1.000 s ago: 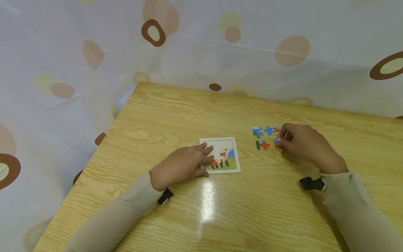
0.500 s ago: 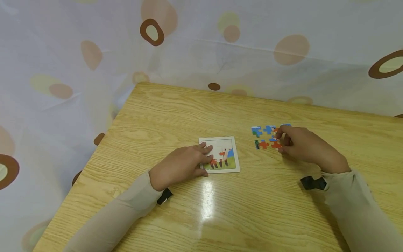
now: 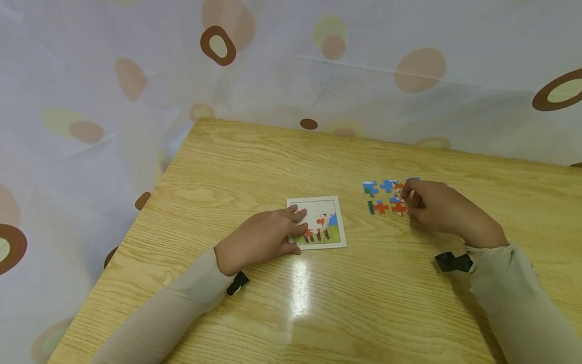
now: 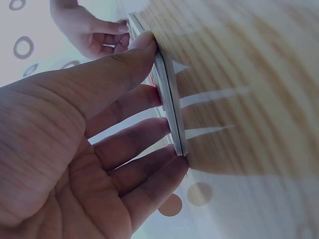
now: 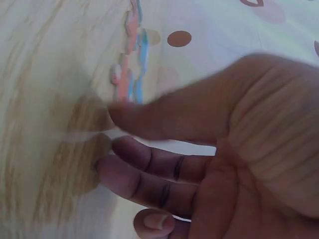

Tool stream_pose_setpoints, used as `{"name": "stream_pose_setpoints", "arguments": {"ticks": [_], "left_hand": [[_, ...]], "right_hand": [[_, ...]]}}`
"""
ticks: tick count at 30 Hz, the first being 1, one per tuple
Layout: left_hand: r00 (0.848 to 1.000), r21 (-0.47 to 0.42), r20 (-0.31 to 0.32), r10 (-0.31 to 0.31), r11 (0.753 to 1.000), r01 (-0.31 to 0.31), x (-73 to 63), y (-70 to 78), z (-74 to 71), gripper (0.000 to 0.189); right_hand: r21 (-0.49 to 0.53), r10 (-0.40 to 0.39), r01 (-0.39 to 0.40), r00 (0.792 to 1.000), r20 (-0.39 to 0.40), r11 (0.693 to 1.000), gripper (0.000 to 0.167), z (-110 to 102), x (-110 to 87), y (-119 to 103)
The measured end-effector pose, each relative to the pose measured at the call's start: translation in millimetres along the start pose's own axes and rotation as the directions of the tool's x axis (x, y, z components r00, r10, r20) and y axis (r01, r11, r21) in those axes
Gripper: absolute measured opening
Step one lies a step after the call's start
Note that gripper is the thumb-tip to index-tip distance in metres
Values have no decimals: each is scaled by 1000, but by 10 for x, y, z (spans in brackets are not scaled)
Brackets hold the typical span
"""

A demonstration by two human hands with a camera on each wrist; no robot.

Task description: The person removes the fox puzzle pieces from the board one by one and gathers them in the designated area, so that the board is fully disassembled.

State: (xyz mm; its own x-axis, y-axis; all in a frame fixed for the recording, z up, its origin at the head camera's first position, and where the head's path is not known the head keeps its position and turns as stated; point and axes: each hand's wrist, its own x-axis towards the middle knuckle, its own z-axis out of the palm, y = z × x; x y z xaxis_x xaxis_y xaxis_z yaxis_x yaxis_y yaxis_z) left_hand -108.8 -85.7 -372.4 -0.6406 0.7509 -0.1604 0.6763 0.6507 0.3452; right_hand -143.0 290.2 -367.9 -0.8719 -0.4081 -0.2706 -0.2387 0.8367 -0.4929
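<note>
In the head view a square puzzle tray [image 3: 343,227] with a white border lies on the table, its picture showing a light-coloured animal with dark legs on grass. My left hand [image 3: 263,237] rests on its left side with fingers spread, and in the left wrist view the thumb [image 4: 144,42] lies at the tray's edge [image 4: 170,99]. My right hand [image 3: 447,210] is over the right end of a group of loose jigsaw pieces [image 3: 381,207]. Its fingers are bent, thumb apart from the visible fingers [image 5: 134,174] in the right wrist view. Nothing shows between them; the index finger is mostly hidden.
The pieces, blue and red, lie in two rows right of the tray, among them a blue-and-green corner piece [image 3: 370,188]. A wood-grain table [image 3: 254,167] bears everything. Behind it hangs a pale curtain [image 3: 273,60] with brown and yellow spots.
My right hand's fingertips have drawn slightly right, and more of the red and blue pieces at that end now show, set closer together. My left hand stays on the tray.
</note>
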Motion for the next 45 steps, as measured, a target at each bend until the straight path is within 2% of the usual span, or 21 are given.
{"name": "stream_pose_setpoints", "arguments": {"ticks": [6,16,21,23,27,30,32,35,39,42,45], "left_hand": [[1000,1,-2,1,1000,-1,3,-14,-6,54],[1000,-3,-19,-3,1000,3,1,-37,-16,54],[1000,2,-19,2,1000,-2,0,-44,-14,54],[1000,5,-20,4,1000,-4,-2,-44,-18,53],[1000,17,-27,4,1000,-3,-1,-30,-17,50],[999,48,-38,25,999,-23,14,-4,3,44],[997,84,-49,54,995,-50,29,18,24,39],[993,123,-72,92,989,-83,49,45,61,35],[988,150,-97,122,983,-106,28,64,95,47],[985,178,-104,135,977,-116,-6,93,108,48],[983,227,-120,141,968,-111,-28,130,116,38]], "right_hand": [[5,-39,39,999,-5,999,20,11,31,2],[-46,-14,13,1000,-14,999,14,-30,55,-23],[-41,-27,26,999,-32,999,20,-62,50,-107],[-36,-53,51,997,-57,998,20,-60,46,-212],[-6,-167,168,980,-106,986,16,46,73,-520],[19,-258,261,960,-107,965,18,203,129,-736],[34,-285,288,955,-84,957,22,320,172,-845],[45,-275,276,961,-19,960,30,479,229,-952],[48,-215,213,975,46,976,31,607,279,-1009],[55,-186,183,981,52,982,26,631,309,-1023],[71,-187,184,981,43,980,25,614,337,-1040]]}}
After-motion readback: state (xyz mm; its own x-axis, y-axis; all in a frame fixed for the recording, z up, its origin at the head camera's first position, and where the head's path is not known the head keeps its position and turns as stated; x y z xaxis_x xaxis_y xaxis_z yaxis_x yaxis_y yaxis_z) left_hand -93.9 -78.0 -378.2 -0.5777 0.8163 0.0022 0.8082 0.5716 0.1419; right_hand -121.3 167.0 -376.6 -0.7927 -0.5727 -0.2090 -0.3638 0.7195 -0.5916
